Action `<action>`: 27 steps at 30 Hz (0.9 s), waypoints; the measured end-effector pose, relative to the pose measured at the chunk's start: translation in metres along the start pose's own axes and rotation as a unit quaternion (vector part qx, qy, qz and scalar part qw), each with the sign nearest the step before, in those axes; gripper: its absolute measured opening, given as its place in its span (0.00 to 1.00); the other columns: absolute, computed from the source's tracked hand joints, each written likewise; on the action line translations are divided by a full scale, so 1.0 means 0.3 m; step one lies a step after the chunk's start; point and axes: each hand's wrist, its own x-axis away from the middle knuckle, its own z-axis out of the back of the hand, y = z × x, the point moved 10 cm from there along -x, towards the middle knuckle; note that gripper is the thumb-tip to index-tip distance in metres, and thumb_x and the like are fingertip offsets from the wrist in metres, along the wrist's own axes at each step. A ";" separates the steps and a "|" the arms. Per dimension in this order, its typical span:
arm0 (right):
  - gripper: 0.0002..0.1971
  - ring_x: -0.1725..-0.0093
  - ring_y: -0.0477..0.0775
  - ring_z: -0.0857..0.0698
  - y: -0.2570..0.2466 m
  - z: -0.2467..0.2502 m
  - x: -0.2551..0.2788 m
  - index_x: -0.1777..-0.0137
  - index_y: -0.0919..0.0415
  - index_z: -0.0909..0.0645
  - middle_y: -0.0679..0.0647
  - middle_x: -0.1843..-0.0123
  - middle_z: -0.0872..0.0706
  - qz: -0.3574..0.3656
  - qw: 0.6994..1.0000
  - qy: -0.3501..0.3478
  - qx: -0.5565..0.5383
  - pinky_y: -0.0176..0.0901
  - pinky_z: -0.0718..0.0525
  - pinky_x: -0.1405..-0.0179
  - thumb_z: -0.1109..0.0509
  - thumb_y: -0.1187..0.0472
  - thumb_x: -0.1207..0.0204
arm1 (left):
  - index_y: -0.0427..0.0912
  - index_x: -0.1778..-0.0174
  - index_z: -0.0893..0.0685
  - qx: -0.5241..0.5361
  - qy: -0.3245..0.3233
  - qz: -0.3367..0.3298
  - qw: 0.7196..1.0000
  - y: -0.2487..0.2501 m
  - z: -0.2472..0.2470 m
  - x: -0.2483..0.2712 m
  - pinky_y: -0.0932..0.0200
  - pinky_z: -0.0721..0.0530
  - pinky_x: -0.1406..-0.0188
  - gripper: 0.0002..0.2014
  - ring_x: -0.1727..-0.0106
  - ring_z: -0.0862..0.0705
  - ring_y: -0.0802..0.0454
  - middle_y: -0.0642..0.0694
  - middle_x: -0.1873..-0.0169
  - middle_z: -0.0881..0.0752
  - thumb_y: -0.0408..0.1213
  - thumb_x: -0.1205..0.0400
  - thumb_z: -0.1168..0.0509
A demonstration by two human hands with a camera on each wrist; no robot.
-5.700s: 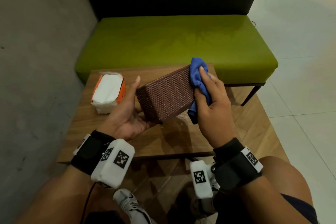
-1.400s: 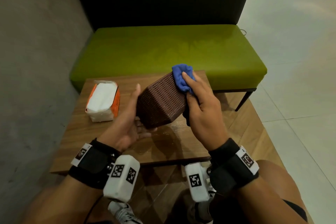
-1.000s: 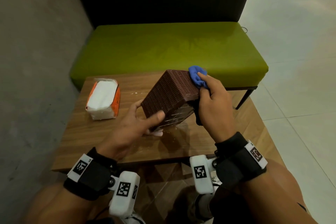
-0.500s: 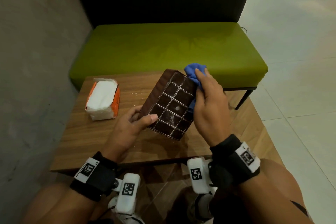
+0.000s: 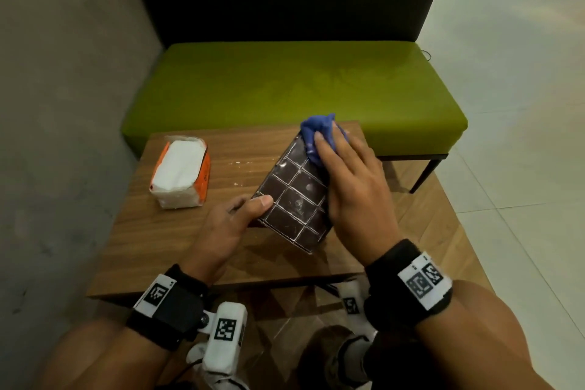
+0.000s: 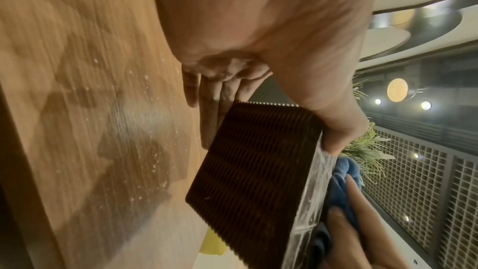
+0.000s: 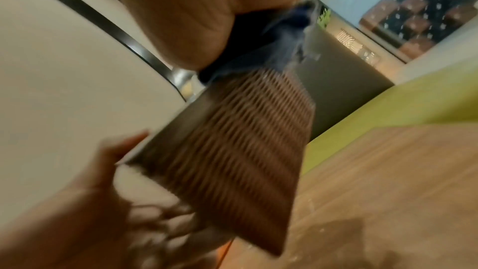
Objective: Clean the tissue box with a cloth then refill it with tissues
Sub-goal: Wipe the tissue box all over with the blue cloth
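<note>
One tissue box (image 5: 292, 196), tilted over the wooden table (image 5: 177, 241) with its gridded face up: my left hand (image 5: 228, 225) grips its near-left edge, thumb on the grid, fingers underneath. My right hand (image 5: 351, 190) presses one blue cloth (image 5: 318, 130) flat-fingered against the box's far end. One orange tissue pack (image 5: 180, 174) sits on the table left of the box, well apart.

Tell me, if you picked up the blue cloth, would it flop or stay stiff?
Probably floppy: the cloth sits bunched into soft folds under the right hand, shaping itself against the box. It is likely light too, since the fingers only press it flat. It should not slide about much; its surface looks fuzzy rather than slick.
</note>
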 end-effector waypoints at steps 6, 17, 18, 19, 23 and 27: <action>0.20 0.31 0.67 0.20 -0.107 -0.032 0.019 0.21 0.63 0.17 0.61 0.18 0.19 0.125 0.992 0.000 0.033 0.59 0.21 0.28 0.34 0.65 0.11 | 0.38 0.36 0.08 0.021 0.016 -0.011 1.000 0.002 0.020 0.002 0.36 0.12 0.33 0.34 0.39 0.06 0.36 0.36 0.43 0.04 0.62 0.28 0.24; 0.15 0.42 0.65 0.19 -0.056 0.037 -0.092 0.29 0.62 0.11 0.60 0.28 0.12 0.075 0.995 0.067 0.012 0.57 0.19 0.43 0.30 0.65 0.12 | 0.41 0.34 0.08 -0.003 0.009 -0.027 1.000 0.029 0.016 -0.003 0.34 0.12 0.31 0.33 0.38 0.06 0.37 0.38 0.42 0.04 0.63 0.26 0.26; 0.15 0.43 0.65 0.20 -0.037 0.051 -0.107 0.30 0.63 0.11 0.61 0.29 0.12 0.036 0.996 0.085 -0.006 0.56 0.20 0.44 0.31 0.66 0.13 | 0.41 0.35 0.08 -0.014 0.014 -0.034 0.999 0.037 0.012 -0.005 0.35 0.13 0.30 0.33 0.38 0.06 0.39 0.38 0.42 0.04 0.64 0.26 0.26; 0.15 0.43 0.65 0.21 -0.061 0.046 -0.107 0.30 0.64 0.11 0.61 0.29 0.12 0.030 0.996 0.084 -0.007 0.55 0.21 0.44 0.31 0.67 0.14 | 0.40 0.35 0.08 -0.019 0.019 -0.040 0.999 0.044 0.009 -0.008 0.35 0.14 0.29 0.33 0.38 0.06 0.39 0.39 0.42 0.04 0.64 0.25 0.27; 0.15 0.44 0.64 0.18 -0.196 -0.021 -0.044 0.28 0.61 0.11 0.59 0.27 0.12 0.146 0.989 0.013 0.008 0.58 0.19 0.45 0.29 0.64 0.12 | 0.39 0.34 0.10 -0.001 0.026 -0.054 0.998 0.073 0.013 -0.018 0.43 0.12 0.34 0.33 0.39 0.06 0.43 0.40 0.43 0.04 0.62 0.25 0.26; 0.17 0.41 0.64 0.22 -0.027 0.061 -0.112 0.28 0.63 0.12 0.61 0.27 0.14 -0.002 0.995 0.091 -0.044 0.57 0.20 0.43 0.31 0.69 0.14 | 0.37 0.35 0.10 -0.038 0.034 -0.072 0.996 0.079 0.009 -0.003 0.66 0.12 0.53 0.24 0.48 0.05 0.53 0.46 0.48 0.03 0.52 0.20 0.23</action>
